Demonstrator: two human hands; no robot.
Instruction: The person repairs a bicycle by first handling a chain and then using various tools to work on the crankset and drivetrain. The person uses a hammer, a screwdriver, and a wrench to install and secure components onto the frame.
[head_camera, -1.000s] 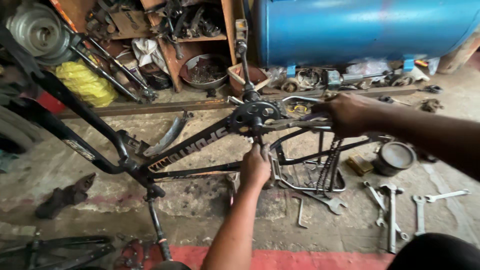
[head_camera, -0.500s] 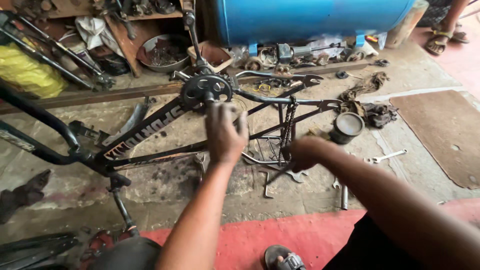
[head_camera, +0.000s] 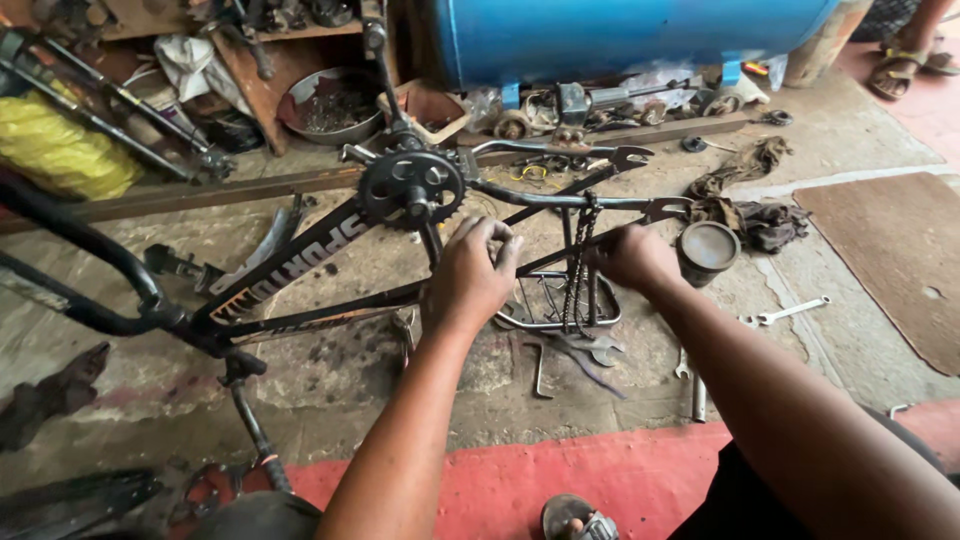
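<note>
An upside-down black bicycle frame (head_camera: 290, 265) lies across the concrete floor, its chainring and crank (head_camera: 410, 188) on top. My left hand (head_camera: 475, 275) grips the frame tube just below and right of the chainring. My right hand (head_camera: 632, 258) is closed on the lower rear stay, beside a chain (head_camera: 580, 262) that hangs from the upper stay. The rear dropouts (head_camera: 640, 180) point right.
Several spanners (head_camera: 790, 312) and tools lie on the floor around the frame. A round tin (head_camera: 708, 250) and dirty rags (head_camera: 760, 220) sit to the right. A blue tank (head_camera: 620, 35), a metal bowl (head_camera: 330, 105) and a yellow bag (head_camera: 60, 150) line the back. A brown mat (head_camera: 900, 260) lies right.
The view has shifted. My right hand left the upper stay near the chainring, came down, and now holds the lower rear stay. My left hand stays on the frame below the chainring.
</note>
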